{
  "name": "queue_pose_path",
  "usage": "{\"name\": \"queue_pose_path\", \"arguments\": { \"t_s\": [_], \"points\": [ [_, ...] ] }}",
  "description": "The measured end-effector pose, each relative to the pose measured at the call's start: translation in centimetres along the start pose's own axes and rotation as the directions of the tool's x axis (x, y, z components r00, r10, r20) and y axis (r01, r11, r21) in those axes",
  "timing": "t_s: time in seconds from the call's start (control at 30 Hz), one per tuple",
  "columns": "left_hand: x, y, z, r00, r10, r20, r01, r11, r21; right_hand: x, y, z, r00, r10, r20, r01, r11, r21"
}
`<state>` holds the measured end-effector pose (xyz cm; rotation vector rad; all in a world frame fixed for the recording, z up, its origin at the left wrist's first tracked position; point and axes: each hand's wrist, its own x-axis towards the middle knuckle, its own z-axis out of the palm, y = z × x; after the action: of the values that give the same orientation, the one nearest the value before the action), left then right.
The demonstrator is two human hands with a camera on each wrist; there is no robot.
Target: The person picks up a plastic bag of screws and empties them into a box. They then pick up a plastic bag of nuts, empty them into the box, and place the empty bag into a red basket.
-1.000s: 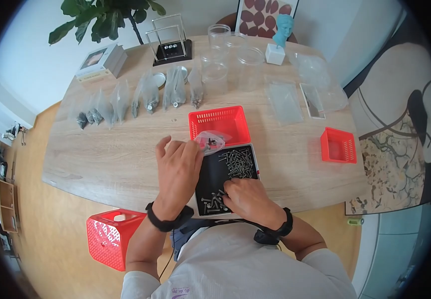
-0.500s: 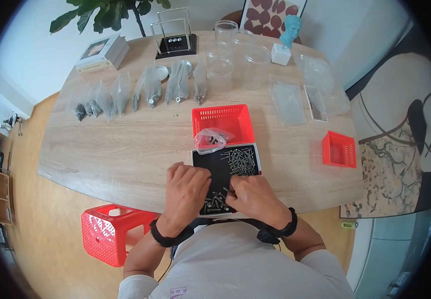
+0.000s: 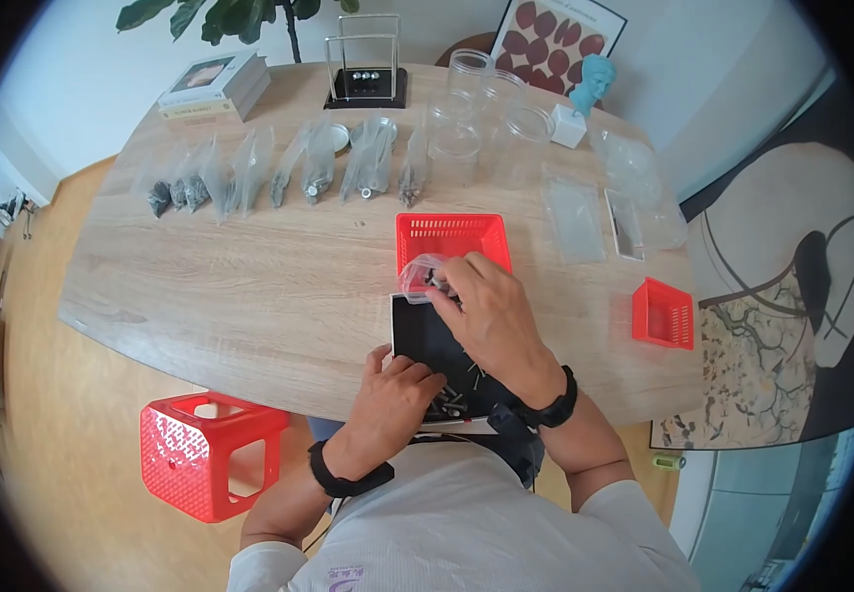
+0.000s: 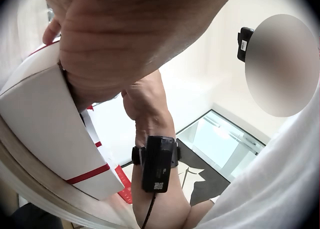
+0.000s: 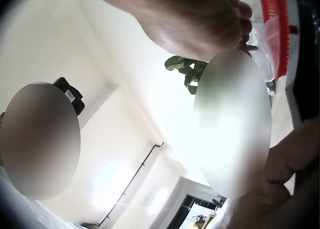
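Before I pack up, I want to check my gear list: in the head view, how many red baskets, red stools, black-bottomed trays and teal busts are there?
Red baskets: 2
Red stool: 1
Black-bottomed tray: 1
Teal bust: 1
Total: 5

Translucent plastic bag (image 3: 414, 282), metal screws (image 3: 453, 405), matt tray (image 3: 419, 331), smooth wood-grain table (image 3: 220, 306)

We see a white-rimmed, black-lined rectangular tray (image 3: 420, 331) lying flat, loose silver metal screws (image 3: 452, 405) towards its near end, and a clear, crumpled plastic bag (image 3: 412, 280) at its far edge.
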<state>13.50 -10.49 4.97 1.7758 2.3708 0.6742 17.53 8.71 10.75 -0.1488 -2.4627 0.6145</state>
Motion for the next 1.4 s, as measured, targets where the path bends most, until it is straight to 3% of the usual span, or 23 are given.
{"name": "queue_pose_path", "arguments": {
  "t_s": [0.13,0.23,0.3,0.33,0.4,0.43,0.5,0.7,0.8,0.97,1.07,1.13,1.2,1.33,1.4],
  "points": [
    [-0.1,-0.5,-0.4,0.999,0.017,0.030,-0.015,0.999,-0.048,-0.3,-0.2,-0.1,1.000,0.013,-0.001,-0.013,1.000,0.006],
    [-0.2,-0.6,-0.6,0.999,0.026,0.030,-0.023,0.997,-0.079,-2.3,-0.7,-1.8,0.993,0.093,0.071,-0.101,0.987,0.127],
    [-0.1,-0.5,-0.8,0.999,0.030,0.038,-0.027,0.996,-0.080,-4.0,-0.6,-3.2,0.915,0.138,0.379,-0.186,0.978,0.095],
    [-0.1,-0.4,-0.8,0.998,0.025,0.057,-0.021,0.998,-0.065,-5.0,-0.6,-3.6,0.915,0.142,0.379,-0.190,0.977,0.094],
    [0.0,-0.3,-0.8,0.996,0.026,0.082,-0.022,0.999,-0.048,-6.7,-0.6,-4.0,0.769,0.107,0.630,-0.158,0.987,0.025],
    [0.0,-0.4,-0.8,0.997,0.034,0.066,-0.030,0.998,-0.055,-7.4,-0.6,-4.0,0.771,0.112,0.627,-0.165,0.986,0.026],
    [0.0,-0.5,-0.9,0.997,0.044,0.056,-0.041,0.997,-0.059,-8.3,-0.5,-3.6,0.706,0.125,0.697,-0.180,0.984,0.006],
    [0.4,0.2,-1.7,0.986,0.031,0.162,-0.028,0.999,-0.021,-9.0,0.1,-2.7,0.762,0.121,0.636,-0.150,0.989,-0.009],
    [0.6,0.0,-1.6,0.988,0.021,0.154,-0.024,0.999,0.022,-9.3,0.2,-2.2,0.791,0.061,0.608,-0.102,0.994,0.033],
    [1.4,-0.9,-3.2,0.996,-0.028,0.079,0.041,0.986,-0.164,-9.5,0.6,-1.9,0.831,0.039,0.556,-0.106,0.990,0.090],
    [2.1,-1.2,-3.7,0.998,-0.055,0.026,0.058,0.991,-0.121,-9.5,0.6,-2.2,0.854,0.061,0.516,-0.141,0.983,0.117],
    [1.8,-0.8,-3.5,0.997,-0.013,0.077,0.020,0.996,-0.084,-9.5,0.5,-2.4,0.863,0.081,0.498,-0.168,0.977,0.132],
    [1.7,-0.2,-3.0,0.992,0.032,0.122,-0.026,0.999,-0.048,-8.8,0.5,-2.9,0.890,0.208,0.406,-0.294,0.942,0.163],
    [1.1,0.6,-1.1,0.988,0.016,0.155,-0.019,1.000,0.016,-6.6,0.4,-3.3,0.943,0.214,0.257,-0.281,0.923,0.264],
    [1.0,0.6,-0.7,0.990,-0.004,0.140,-0.003,0.999,0.047,-4.8,0.0,-3.1,0.984,0.160,0.076,-0.175,0.949,0.263]
  ]
}}
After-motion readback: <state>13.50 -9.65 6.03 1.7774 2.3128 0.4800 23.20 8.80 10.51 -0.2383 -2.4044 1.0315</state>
